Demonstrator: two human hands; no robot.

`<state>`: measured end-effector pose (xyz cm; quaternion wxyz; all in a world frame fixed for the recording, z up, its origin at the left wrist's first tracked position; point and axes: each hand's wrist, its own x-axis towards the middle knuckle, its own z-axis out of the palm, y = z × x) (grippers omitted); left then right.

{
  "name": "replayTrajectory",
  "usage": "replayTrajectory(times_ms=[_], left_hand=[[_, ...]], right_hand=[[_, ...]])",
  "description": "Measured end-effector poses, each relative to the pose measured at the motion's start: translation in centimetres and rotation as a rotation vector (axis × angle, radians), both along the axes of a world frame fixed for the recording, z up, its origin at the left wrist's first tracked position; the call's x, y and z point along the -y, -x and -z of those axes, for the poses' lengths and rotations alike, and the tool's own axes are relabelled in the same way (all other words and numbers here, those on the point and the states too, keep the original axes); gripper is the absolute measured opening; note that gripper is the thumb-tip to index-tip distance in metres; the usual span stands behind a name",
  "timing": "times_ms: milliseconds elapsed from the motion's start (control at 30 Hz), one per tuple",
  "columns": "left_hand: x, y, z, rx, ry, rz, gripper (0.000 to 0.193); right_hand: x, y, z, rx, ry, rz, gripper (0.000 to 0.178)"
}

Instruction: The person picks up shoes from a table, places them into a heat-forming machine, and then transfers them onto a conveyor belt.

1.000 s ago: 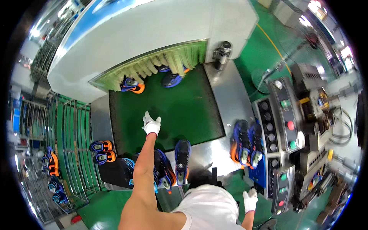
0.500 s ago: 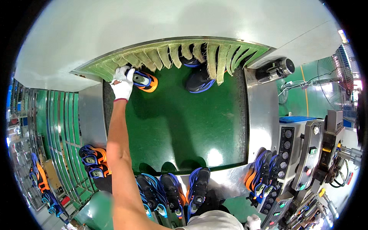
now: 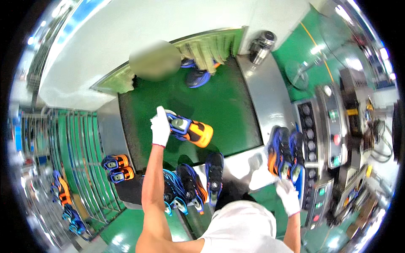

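My left hand [image 3: 160, 128], in a white glove, is closed on the heel end of an orange, black and blue sneaker [image 3: 199, 134]. It holds the sneaker over the green conveyor belt [image 3: 223, 116], toe pointing right and toward me. My gloved right hand [image 3: 289, 197] is low at the right, beside the heel ends of a pair of blue, black and orange sneakers [image 3: 282, 147]. Its fingers are blurred, so their grip and any contact are unclear. Farther back, a dark sneaker with a blue sole [image 3: 198, 78] lies on the belt by the fringed green curtain [image 3: 211, 48].
Several sneakers [image 3: 192, 181] stand along the metal ledge nearest me. Another orange and blue pair [image 3: 119, 168] rests left of the belt, near a metal rack [image 3: 82, 156]. Control panels with knobs and buttons [image 3: 333, 126] line the right side. A motor [image 3: 262, 46] sits beside the opening.
My left hand has drawn the orange sneaker from the curtain toward me, over the middle of the belt. My right hand has risen to the sneakers at the right. The view has turned.
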<state>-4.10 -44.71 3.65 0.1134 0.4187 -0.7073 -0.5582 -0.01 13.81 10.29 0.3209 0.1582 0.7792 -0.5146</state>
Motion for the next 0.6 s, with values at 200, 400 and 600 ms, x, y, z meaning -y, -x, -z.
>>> replayTrajectory(times_ms=[200,400,600], left_hand=[[-23.1,4.7,-9.5,-0.325,0.741,0.894,0.022],[-48.2,7.3,-19.2,-0.691,0.785,1.562,0.013],[-70.1,5.8,-26.3,-0.997,0.29,1.792,0.03]], right_hand=[[3.9,3.3,-9.8,-0.275,0.315,-0.17,0.077],[-3.7,4.0,-7.8,-0.503,-0.189,-0.199,0.046],[-22.2,-6.1,-9.6,-0.503,0.139,0.536,0.065]])
